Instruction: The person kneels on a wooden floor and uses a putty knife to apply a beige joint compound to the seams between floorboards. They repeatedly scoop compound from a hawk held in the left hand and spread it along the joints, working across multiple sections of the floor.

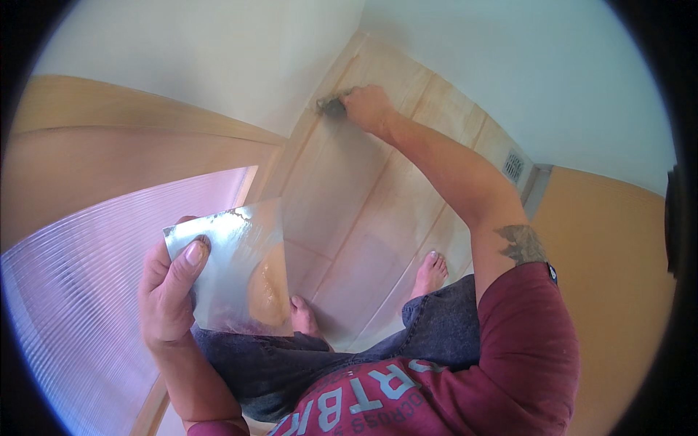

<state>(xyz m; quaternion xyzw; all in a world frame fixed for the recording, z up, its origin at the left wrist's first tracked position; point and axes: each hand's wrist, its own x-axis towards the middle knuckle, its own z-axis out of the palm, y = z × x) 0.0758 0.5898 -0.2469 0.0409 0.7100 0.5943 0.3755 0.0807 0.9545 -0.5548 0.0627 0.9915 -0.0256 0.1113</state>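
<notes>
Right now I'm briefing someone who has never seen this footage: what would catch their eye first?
Probably the shiny metal plate gripped in the left hand at lower left, with a tan dab of paste on it. Next, the right hand stretched up to the corner of the tiled floor, pressing a small dark tool against it.

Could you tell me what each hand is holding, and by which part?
The left hand holds a shiny metal plate by its left edge, thumb on its face. The right hand grips a small dark tool against the floor tiles; which part cannot be told.
</notes>
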